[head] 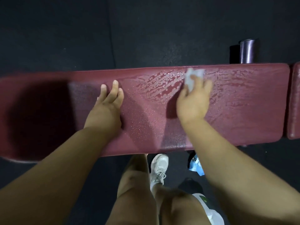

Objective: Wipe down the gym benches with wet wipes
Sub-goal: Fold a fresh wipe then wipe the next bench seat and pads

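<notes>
Crosswise, the maroon bench pad [146,119] runs left-right; left hand [107,108] lies flat, fingers straight; right hand [193,101] presses a wet wipe [193,77] down, black roller pad [247,51] beyond it.

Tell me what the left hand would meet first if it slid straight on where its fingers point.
The way looks free: ahead of the left hand lies only bare bench, then its far edge and the dark floor below.
</notes>
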Motion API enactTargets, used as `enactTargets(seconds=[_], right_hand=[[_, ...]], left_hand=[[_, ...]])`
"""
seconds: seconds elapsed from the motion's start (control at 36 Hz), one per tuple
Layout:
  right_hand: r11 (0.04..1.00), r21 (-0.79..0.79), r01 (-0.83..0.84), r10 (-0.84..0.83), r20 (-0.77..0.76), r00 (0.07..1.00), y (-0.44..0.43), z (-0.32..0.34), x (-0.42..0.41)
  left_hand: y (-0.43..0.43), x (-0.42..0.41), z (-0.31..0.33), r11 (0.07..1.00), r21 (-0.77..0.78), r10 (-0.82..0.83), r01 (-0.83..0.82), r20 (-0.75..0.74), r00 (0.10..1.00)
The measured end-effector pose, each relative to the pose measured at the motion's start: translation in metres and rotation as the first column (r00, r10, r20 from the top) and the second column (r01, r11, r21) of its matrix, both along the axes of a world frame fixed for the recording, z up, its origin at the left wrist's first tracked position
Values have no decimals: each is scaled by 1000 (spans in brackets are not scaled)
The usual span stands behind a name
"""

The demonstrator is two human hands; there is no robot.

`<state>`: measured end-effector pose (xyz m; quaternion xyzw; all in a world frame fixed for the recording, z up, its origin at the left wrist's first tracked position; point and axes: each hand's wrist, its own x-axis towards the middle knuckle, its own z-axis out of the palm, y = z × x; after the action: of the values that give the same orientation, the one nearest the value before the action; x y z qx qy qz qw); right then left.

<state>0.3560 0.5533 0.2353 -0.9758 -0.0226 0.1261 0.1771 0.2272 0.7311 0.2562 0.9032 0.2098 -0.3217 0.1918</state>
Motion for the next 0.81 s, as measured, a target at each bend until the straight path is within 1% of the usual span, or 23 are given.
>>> enactTargets(seconds=[0.03, 0.06, 0.08, 0.14, 0.17, 0.19, 0.22, 0.25, 0.31, 0.33, 0.36, 0.39, 0.42, 0.47, 0.5, 0.56, 0.58, 0.64, 0.67, 0.69, 0.72, 0.75, 0.81], right_hand=[[987, 33, -155, 156, -24, 987, 6, 0, -20], [938, 96, -333, 339, -49, 940, 10, 0, -38], [840, 159, -519, 530, -34, 848, 9, -2, -54], [556, 233, -798, 818, 14, 575, -4, -4, -72], [439, 232, -868, 890, 21, 455, -14, -6, -72], [391, 210, -896, 916, 10, 402, -26, -9, -65], [433, 174, -884, 899, -14, 437, -36, -9, -57], [567, 134, -813, 821, -20, 570, -46, -8, -46], [876, 75, -476, 477, 1, 879, -65, -1, -23], [964, 57, -258, 258, 7, 966, -75, 3, -14], [997, 37, -65, 65, 15, 998, -83, 6, -7], [997, 17, 73, -73, 15, 997, -89, 7, -6], [989, 12, 149, -149, 6, 989, -89, 6, -12], [993, 5, 121, -122, 17, 992, -80, 4, -35], [999, 8, 33, -33, 20, 999, -75, 0, -51], [965, 51, -257, 258, 1, 966, -65, -5, -84], [906, 90, -413, 416, -27, 909, -62, -6, -96], [739, 153, -656, 669, -43, 742, -66, -5, -111], [653, 142, -744, 754, -22, 657, -72, -4, -111], [601, 123, -790, 796, 6, 606, -79, -2, -108], [594, 83, -800, 801, 36, 598, -89, -4, -102], [627, 41, -778, 776, 53, 629, -98, -3, -96], [815, 9, -580, 577, 78, 813, -116, -1, -81]], left_hand=[[-2, 0, -2, 1000, 11, -10, 10, 3, 1000], [-3, 0, -2, 1000, 14, -1, 1, 6, 1000], [-4, 0, -3, 1000, 14, 15, -15, 6, 1000], [-3, -1, -3, 999, 8, 48, -48, 6, 999], [-4, -3, -3, 998, 3, 62, -62, 12, 998], [-5, -5, -2, 998, 2, 65, -65, 19, 998], [-8, -7, 0, 998, 4, 57, -57, 20, 998], [-12, -11, 3, 998, 2, 56, -56, 18, 998], [-23, -20, 9, 994, -29, 103, -103, 10, 995], [-29, -26, 12, 992, -50, 118, -118, 8, 993], [-35, -33, 14, 992, -60, 111, -110, 19, 994], [-41, -40, 14, 994, -62, 97, -94, 45, 994], [-46, -48, 12, 995, -60, 84, -79, 77, 994], [-56, -62, 9, 997, -51, 66, -61, 107, 992], [-61, -68, 7, 997, -46, 62, -57, 109, 992], [-70, -80, 3, 998, -38, 58, -55, 82, 995], [-73, -85, 1, 998, -34, 47, -45, 48, 998], [-78, -89, -1, 1000, -11, 22, -22, 16, 1000], [-80, -88, -2, 1000, 7, 24, -24, 12, 1000], [-82, -85, -2, 999, 26, 27, -27, 0, 1000], [-84, -82, -1, 999, 42, 27, -26, -22, 999], [-85, -80, 0, 998, 53, 26, -24, -44, 999], [-87, -78, -1, 998, 42, 46, -43, -70, 997]])
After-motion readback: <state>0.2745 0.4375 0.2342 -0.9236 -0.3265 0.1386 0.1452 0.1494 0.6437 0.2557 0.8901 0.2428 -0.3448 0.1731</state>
